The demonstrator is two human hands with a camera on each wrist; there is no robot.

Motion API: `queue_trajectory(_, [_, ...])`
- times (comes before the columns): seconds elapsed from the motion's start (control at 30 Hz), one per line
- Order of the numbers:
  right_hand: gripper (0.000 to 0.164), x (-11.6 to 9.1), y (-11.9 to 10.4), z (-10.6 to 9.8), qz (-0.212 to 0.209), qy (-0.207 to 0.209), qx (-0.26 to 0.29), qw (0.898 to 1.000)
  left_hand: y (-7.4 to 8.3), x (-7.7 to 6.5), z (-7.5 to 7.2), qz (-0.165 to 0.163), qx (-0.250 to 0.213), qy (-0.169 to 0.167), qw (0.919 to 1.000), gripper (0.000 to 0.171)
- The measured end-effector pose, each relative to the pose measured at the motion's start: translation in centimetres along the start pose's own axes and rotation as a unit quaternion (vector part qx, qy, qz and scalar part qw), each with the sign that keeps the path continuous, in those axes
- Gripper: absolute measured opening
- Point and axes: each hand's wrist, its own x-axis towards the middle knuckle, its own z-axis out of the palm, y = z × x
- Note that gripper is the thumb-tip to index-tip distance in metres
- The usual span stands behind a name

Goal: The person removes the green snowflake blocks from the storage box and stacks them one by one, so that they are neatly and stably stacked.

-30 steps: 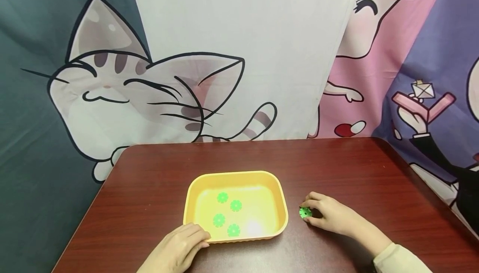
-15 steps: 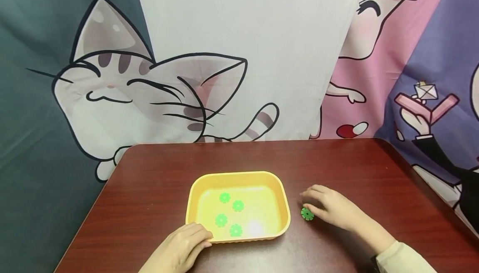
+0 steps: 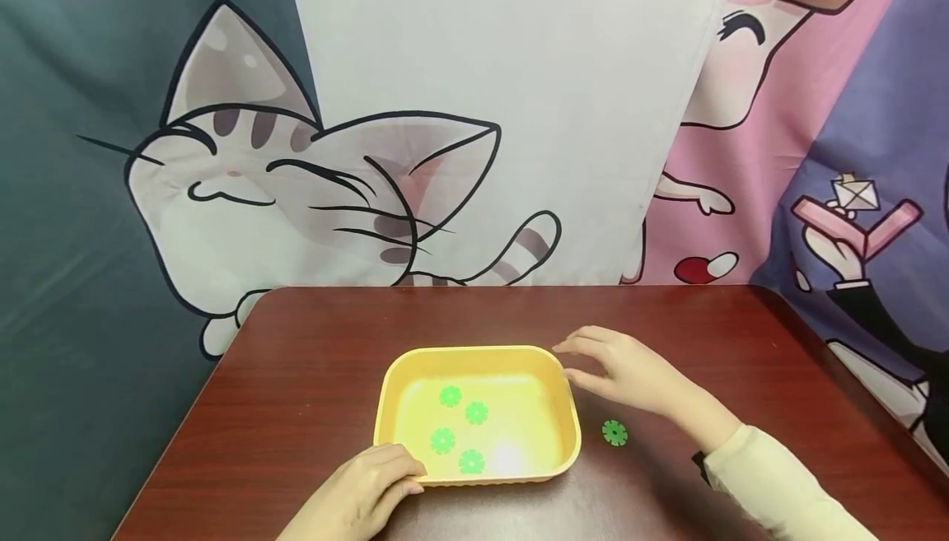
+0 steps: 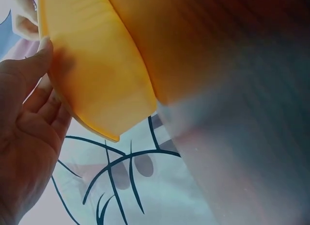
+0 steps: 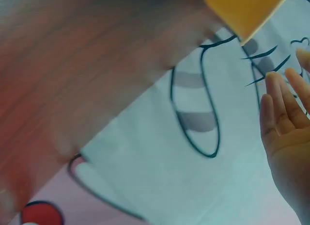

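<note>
A yellow plastic basin sits on the table with several green notched plastic discs lying flat and apart on its floor. My left hand grips the basin's near left corner; in the left wrist view the thumb lies along the basin's wall by the rim. Beside the right rim my right hand hovers with fingers spread and nothing between them, fingertips right at the rim. One more green notched disc lies flat on the table, right of the basin and nearer to me than the right hand.
A dark red-brown wooden table with rounded far corners carries everything. Behind its far edge hangs a cloth backdrop printed with a cartoon cat and other figures.
My right hand let go of the green disc, leaving it on the table, then moved up and left to the basin's right rim. The left hand stayed on the basin.
</note>
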Motion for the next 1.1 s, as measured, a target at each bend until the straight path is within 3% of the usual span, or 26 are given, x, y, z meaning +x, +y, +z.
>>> queue_trajectory(0.17, [0.035,2.7,-1.3,1.1,-0.022,-0.061,0.012,0.998,0.1,0.2,0.0,-0.012,0.007,-0.006,0.9999,0.006])
queue_trajectory(0.4, [0.038,4.9,-2.8,4.1,-0.069,-0.154,0.009,0.986,0.2,0.4,0.2,-0.014,0.014,-0.009,0.9998,0.004])
queue_trajectory(0.57, [0.043,5.9,-3.6,5.8,-0.102,-0.173,-0.005,0.98,0.1,0.3,0.2,-0.01,0.011,-0.006,0.9999,0.006])
queue_trajectory(0.83, [0.046,6.8,-4.6,8.0,-0.108,-0.236,-0.022,0.965,0.1,0.2,0.0,-0.016,0.012,-0.012,0.9997,0.005])
queue_trajectory(1.1, [0.036,7.0,-4.7,9.5,-0.128,-0.22,-0.007,0.967,0.1,0.1,-0.2,-0.018,0.012,-0.013,0.9997,0.006])
